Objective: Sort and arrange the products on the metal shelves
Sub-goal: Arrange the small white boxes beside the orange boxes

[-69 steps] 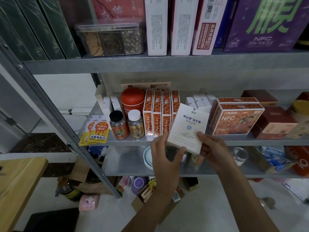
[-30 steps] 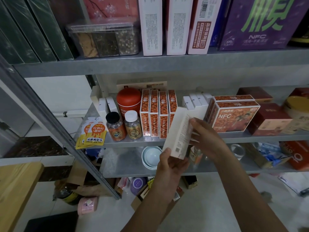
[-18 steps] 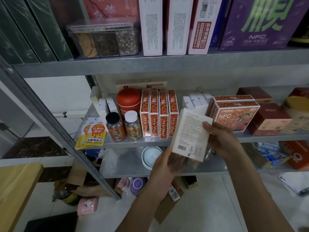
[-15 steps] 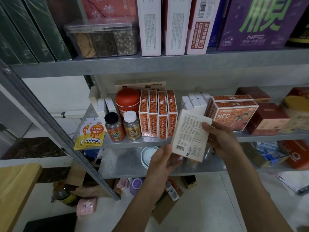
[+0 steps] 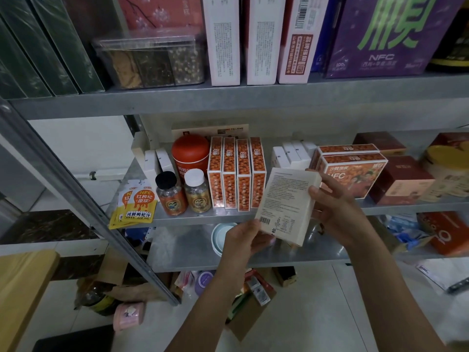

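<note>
I hold a flat white box [image 5: 286, 203] in front of the middle metal shelf [image 5: 203, 214], its printed back with a barcode facing me. My left hand [image 5: 243, 237] grips its lower left corner from below. My right hand [image 5: 335, 207] grips its right edge, thumb on the back face. Behind the box stand several white boxes [image 5: 289, 156] in a row. To their left are orange-patterned upright boxes [image 5: 236, 174], and to the right two orange NFC boxes [image 5: 352, 171].
A red canister [image 5: 190, 156], two small bottles [image 5: 182, 191] and orange sachets [image 5: 134, 207] sit on the shelf's left. Brown boxes [image 5: 401, 179] stand at right. Large boxes line the upper shelf [image 5: 228, 97]. Bowls [image 5: 223, 237] lie on the lower shelf; clutter covers the floor.
The white box has been turned over from its front face to its printed back. My left hand shifted to the lower corner, my right hand to the right edge.
</note>
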The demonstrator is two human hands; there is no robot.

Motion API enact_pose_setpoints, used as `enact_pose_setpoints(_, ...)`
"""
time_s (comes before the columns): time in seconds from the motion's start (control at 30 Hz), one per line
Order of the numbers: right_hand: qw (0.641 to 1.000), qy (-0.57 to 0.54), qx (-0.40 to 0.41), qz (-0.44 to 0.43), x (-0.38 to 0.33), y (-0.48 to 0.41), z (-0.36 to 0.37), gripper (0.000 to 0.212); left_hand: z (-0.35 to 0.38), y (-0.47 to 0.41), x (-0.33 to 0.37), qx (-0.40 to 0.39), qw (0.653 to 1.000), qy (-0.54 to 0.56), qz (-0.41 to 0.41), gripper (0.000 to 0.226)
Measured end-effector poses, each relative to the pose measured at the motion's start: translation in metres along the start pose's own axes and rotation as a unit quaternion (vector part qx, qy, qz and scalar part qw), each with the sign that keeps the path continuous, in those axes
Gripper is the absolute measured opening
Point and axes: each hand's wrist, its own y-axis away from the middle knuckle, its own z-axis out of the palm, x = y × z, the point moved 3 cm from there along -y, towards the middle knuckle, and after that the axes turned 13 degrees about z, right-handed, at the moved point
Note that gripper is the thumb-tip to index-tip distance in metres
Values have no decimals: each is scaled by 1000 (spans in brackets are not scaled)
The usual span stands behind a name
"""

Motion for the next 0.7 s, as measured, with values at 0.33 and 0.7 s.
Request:
enact_pose_setpoints(0.33, 991, -61, 120, -1, 3, 11, 9, 27, 33, 10, 7, -73, 834, -453, 307, 69)
enact_pose_setpoints(0.7, 987, 149, 64, -11, -3, 17, -17, 43, 12, -20, 9, -152, 955, -183, 174, 27)
